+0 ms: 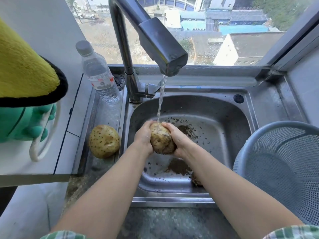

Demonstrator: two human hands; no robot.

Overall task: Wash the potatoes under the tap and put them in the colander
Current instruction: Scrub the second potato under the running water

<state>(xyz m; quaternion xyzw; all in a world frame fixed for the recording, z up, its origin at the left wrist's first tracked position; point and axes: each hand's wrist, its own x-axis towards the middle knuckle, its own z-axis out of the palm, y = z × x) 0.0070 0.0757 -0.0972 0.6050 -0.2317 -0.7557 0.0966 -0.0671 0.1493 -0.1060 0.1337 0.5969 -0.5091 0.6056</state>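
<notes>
Under the tap (pixel 160 44), a lumpy, mud-streaked potato (pixel 162 139) is held over the steel sink (pixel 222 128), clasped between the left hand (pixel 144 135) and the right hand (pixel 177 138); each grip is curled against its sides. A thin stream of water (pixel 160 99) is seen landing on its top. A second, speckled potato (pixel 104 141) is laid on the ledge left of the sink. A grey mesh colander (pixel 283 168) is set to the right. A clear plastic bottle (pixel 98 73) is stood beside the tap, its label unreadable.
</notes>
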